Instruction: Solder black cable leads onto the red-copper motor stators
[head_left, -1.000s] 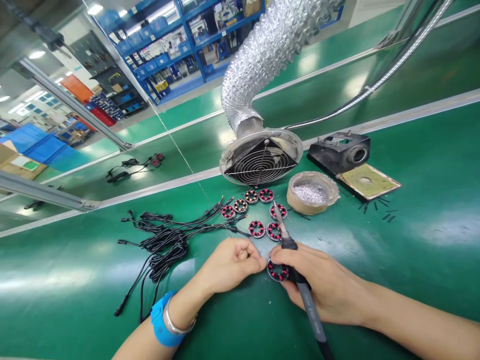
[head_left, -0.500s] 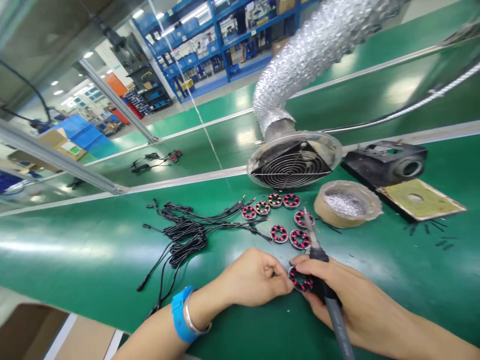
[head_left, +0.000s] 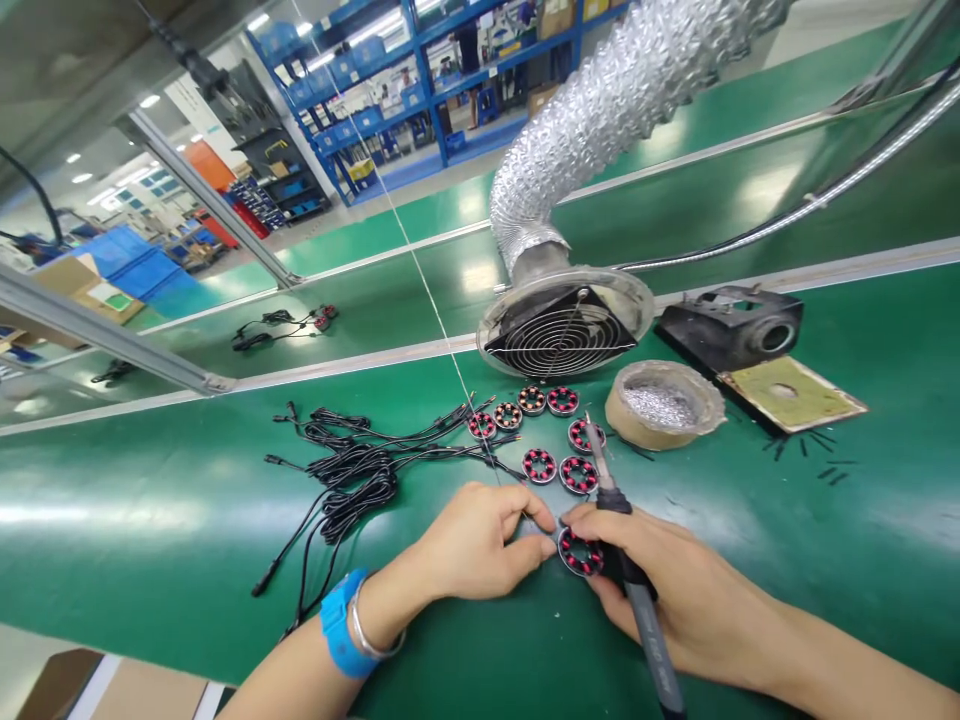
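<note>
My right hand [head_left: 675, 570] is closed round a soldering iron [head_left: 649, 630], its tip pointing up and away. The same hand's thumb and fingertips grip a small ring-shaped motor stator [head_left: 580, 552] with red and black windings. Just left of the stator is my left hand [head_left: 487, 540], fingers curled, thumb and forefinger tips slightly apart. A thin solder wire [head_left: 431, 290] slants down from above into this hand; its end is hidden among the fingers. Beyond the hands lie several more stators [head_left: 539, 466], some with red and some with copper-coloured windings.
Bundled black cables [head_left: 360, 470] lie on the green bench at left. A round tub [head_left: 664, 405] of silvery material stands at right. Behind the stators is a fume extractor [head_left: 562, 325] on a foil duct [head_left: 577, 130]. A black iron stand [head_left: 742, 325] with a yellow sponge [head_left: 795, 392] sits farther right.
My left fingers have drawn back from the stator, opening a small gap. The solder wire now reaches down to my left hand. The view has shifted slightly; my right hand keeps its grip.
</note>
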